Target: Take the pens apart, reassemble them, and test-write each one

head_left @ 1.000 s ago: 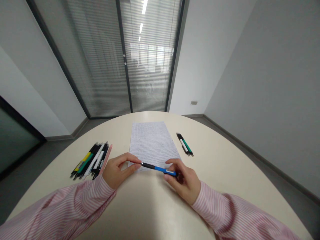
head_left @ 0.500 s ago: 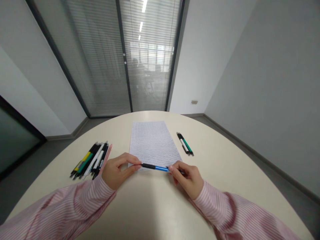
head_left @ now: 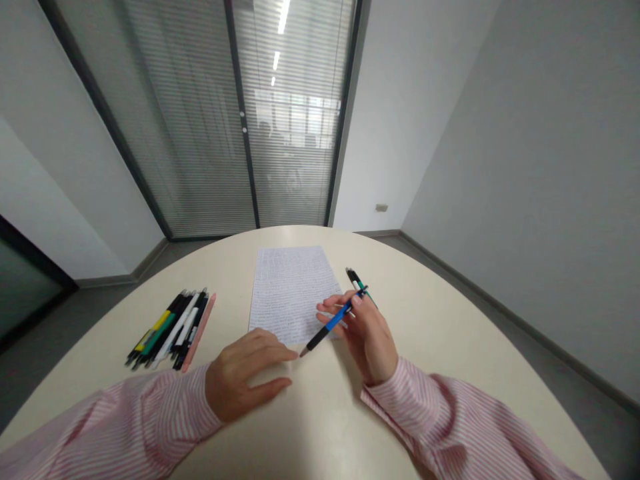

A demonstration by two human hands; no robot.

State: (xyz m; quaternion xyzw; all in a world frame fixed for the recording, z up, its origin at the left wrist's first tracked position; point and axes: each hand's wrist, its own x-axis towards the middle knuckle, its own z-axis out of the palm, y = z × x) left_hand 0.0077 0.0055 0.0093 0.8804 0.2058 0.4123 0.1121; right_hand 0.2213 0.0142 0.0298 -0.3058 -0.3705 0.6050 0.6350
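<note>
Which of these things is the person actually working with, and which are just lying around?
In use:
- blue-and-black pen, held in the right hand
- handwritten sheet
- left hand, resting open beside it

Lying about:
- bundle of pens
- green-and-black pen

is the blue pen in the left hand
No, the blue pen is held in the right hand, and the left hand lies open near its tip.

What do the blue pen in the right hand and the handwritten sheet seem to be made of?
The blue pen looks like glossy moulded plastic, judging by its smooth, shiny barrel. The handwritten sheet looks like thin matte paper, lying flat without shine.
</note>
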